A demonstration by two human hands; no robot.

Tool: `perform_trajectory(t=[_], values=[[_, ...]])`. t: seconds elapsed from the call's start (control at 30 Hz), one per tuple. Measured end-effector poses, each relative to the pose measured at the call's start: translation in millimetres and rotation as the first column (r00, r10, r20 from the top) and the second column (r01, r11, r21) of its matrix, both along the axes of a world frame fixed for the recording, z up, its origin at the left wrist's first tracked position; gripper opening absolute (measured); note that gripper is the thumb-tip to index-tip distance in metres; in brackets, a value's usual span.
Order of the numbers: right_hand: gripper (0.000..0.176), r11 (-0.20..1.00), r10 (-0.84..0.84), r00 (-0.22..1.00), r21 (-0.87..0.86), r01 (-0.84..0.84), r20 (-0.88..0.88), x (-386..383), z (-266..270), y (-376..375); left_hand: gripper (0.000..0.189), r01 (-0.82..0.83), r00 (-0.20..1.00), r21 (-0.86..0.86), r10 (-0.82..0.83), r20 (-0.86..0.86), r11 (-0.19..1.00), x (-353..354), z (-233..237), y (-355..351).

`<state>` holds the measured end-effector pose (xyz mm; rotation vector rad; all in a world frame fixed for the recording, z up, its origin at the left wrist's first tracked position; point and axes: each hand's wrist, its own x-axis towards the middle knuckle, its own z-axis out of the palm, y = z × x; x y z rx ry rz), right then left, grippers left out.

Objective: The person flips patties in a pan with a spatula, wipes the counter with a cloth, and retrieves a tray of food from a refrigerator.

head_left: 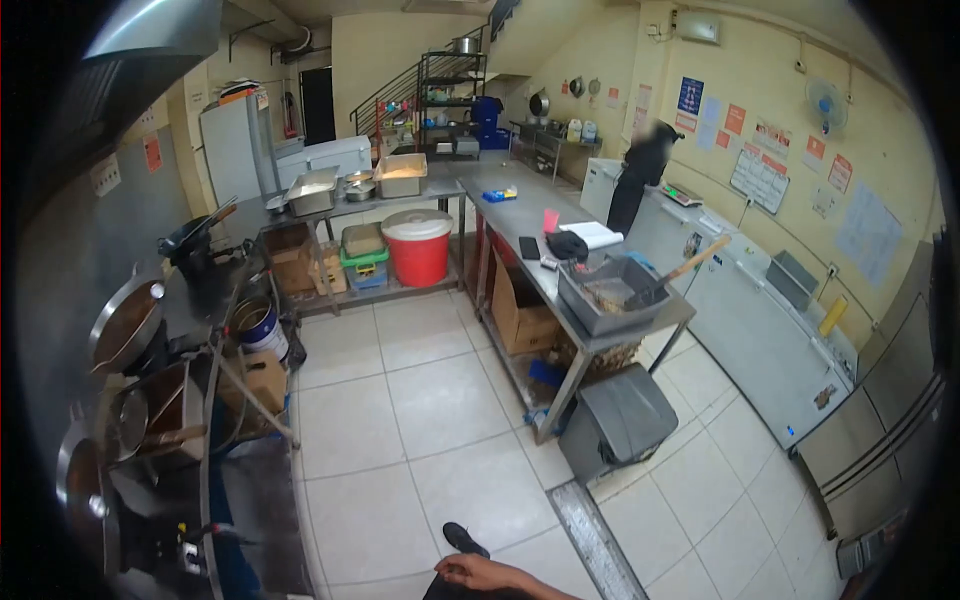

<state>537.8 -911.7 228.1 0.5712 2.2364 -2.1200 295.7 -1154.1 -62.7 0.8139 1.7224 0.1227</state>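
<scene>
My right hand (472,571) is low in the view, in front of my dark trouser leg, with the forearm coming in from the lower right. Its fingers are loosely bent, and nothing shows in them. Just beyond it is my black shoe (464,539) on the tiled floor. My left hand is out of view. Both the steel worktable (520,225) ahead and the stove on the left are out of reach of the hand.
A grey tub (610,318) with a wooden-handled tool stands on the worktable's near end, above a grey bin (625,420). Woks (128,322) line the left. A red bucket (417,255) sits on a low shelf. A person (640,180) in black stands by the chest freezers (740,310).
</scene>
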Motion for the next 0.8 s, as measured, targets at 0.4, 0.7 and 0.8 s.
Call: perform_trajectory(t=[0.4, 0.7, 0.8], values=[[0.025, 0.706, -0.664, 0.745, 0.380, 0.598, 0.062, 1, 31, 382, 0.024, -0.407, 0.910, 0.518, 0.283, 0.303, 0.753, -139, -2, 472], [0.050, 0.618, -0.757, 0.652, 0.283, 0.734, -0.039, -80, 4, 662, 0.032, -0.534, 0.846, 0.456, 0.454, 0.281, 0.712, -160, 107, 670], [0.057, 0.501, -0.821, 0.547, 0.252, 0.828, -0.165, -101, -22, 783, 0.026, -0.276, 0.954, 0.506, 0.295, 0.044, 0.817, -184, 20, 615]])
